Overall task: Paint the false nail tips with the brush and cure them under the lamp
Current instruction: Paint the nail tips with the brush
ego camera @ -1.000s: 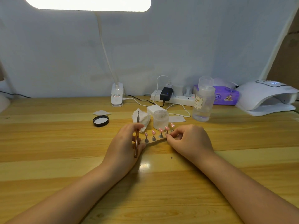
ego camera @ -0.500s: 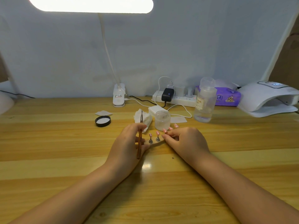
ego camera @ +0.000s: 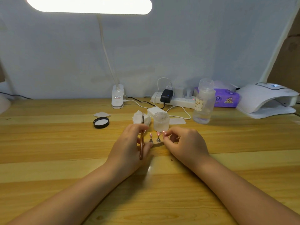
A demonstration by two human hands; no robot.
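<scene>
Right hand [ego camera: 183,140] has closed over the far nail tips [ego camera: 158,133], pinching one; left hand [ego camera: 131,143] still grips the brush [ego camera: 141,143]. Curing seems next.

Two bare forearms reach in from the bottom edge of the head view, one from each lower corner, narrowing to the wrists. No sleeves, cuffs or gloves cover them as far as the frame shows. The left hand [ego camera: 129,144] and the right hand [ego camera: 185,143] are both uncovered. Neither wrist carries a watch, bracelet or band, and no rings show on the visible fingers. The fingernails are too small and blurred to tell whether they are painted. No other part of the person appears.
</scene>
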